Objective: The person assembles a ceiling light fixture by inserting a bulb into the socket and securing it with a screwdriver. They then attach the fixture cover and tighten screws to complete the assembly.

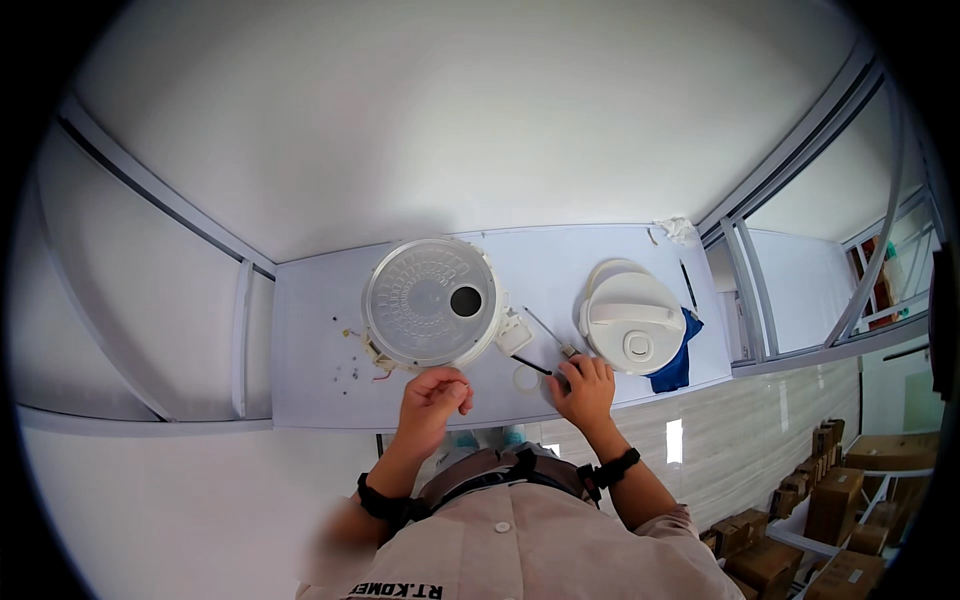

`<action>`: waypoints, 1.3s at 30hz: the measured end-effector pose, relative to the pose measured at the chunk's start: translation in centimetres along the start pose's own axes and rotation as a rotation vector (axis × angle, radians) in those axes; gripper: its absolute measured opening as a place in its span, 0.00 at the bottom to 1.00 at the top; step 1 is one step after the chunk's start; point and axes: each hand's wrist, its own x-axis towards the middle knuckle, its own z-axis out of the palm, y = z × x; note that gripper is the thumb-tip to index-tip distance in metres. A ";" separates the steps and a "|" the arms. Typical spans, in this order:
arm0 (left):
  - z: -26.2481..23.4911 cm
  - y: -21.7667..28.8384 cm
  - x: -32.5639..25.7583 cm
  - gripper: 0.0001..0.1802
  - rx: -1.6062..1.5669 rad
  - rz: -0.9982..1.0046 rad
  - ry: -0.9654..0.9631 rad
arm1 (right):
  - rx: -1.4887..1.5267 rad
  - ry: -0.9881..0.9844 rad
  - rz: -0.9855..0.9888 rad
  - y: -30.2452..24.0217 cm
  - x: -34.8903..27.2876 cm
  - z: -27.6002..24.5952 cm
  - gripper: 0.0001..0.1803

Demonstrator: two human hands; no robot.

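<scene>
Both hands work at the near edge of the white desk [320,300]. Right hand [585,388] is clenched around a screwdriver [548,336], its slim shaft running away and leftward toward the desk's far edge, long axis diagonal, tip near a small white hinge block [513,333]. Left hand [434,395] is curled, fingertips pinched together; whether it holds anything, I cannot tell. Just beyond it lies a round rice cooker inner lid [430,301], translucent grey-white, ribbed, with a dark round hole right of centre. A white ring [526,379] rests between the hands. Toward the right edge sits a white cooker top lid [632,321] on a blue cloth [674,368]. Brown cardboard boxes [835,500] are stacked on the floor at right.
</scene>
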 end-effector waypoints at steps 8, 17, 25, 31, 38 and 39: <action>0.5 -0.2 0.4 0.05 0.005 -0.030 -0.006 | 0.041 -0.169 -0.003 0.1 -0.3 -0.6 0.16; 0.3 -0.3 0.5 0.05 0.018 -0.013 -0.016 | -0.097 -0.257 0.165 0.1 1.2 -1.9 0.15; 0.6 -0.4 0.9 0.05 0.030 -0.024 -0.031 | -0.018 -0.320 0.384 -0.6 3.3 -7.3 0.13; 1.8 -0.1 1.5 0.06 -0.056 0.015 -0.023 | 0.555 -0.364 0.086 -3.3 6.3 -13.2 0.18; 2.0 -0.1 1.4 0.08 -0.206 0.016 -0.025 | 0.670 -0.476 0.015 -5.2 6.9 -13.9 0.16; 2.0 -0.1 1.3 0.08 -0.195 0.008 -0.008 | 0.683 -0.478 0.017 -5.2 6.9 -13.8 0.16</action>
